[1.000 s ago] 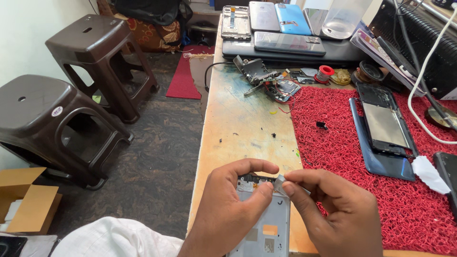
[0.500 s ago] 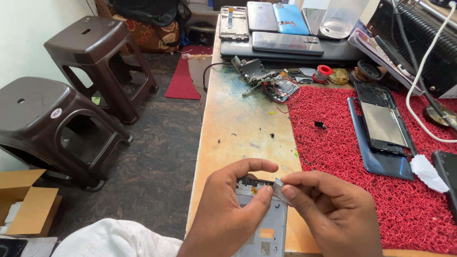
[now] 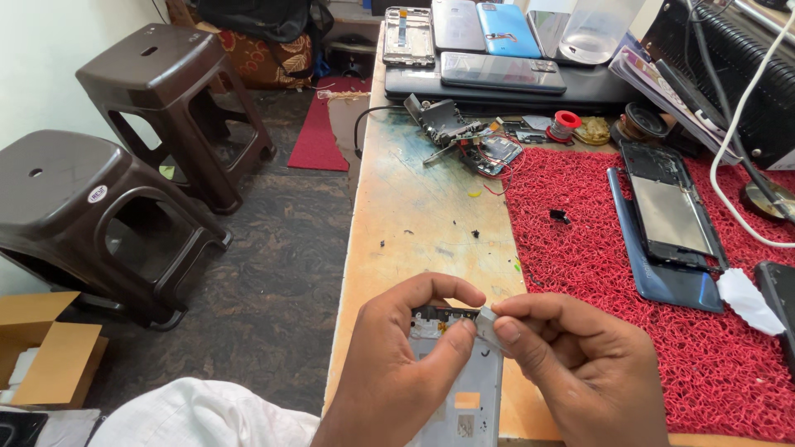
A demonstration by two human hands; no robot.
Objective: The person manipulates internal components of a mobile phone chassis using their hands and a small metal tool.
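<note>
I am holding a phone frame [image 3: 464, 389] over the counter's [image 3: 422, 215] near edge, its grey inner side facing up. My left hand [image 3: 397, 364] is gripping the frame from its left side, thumb lying across the upper part and index finger curling over the top edge. My right hand [image 3: 580, 364] is pinching a small grey part [image 3: 486, 321] between thumb and index fingertip, right at the frame's top right corner; the part is touching the frame there. Both hands are pressing together at that corner.

The red mat [image 3: 662, 281] is covering the counter's right side. On it, a disassembled phone [image 3: 671, 207] is lying with a blue back cover [image 3: 654, 265] under it, and a white tissue [image 3: 749, 300] is sitting just beside the cover toward the near right. A tangle of circuit boards [image 3: 464, 136] is lying near the counter's middle, at the mat's far left corner. A row of phones [image 3: 480, 41] is resting along the far edge. Two brown stools [image 3: 124, 165] are standing on the floor off the counter's left edge, well apart from my hands.
</note>
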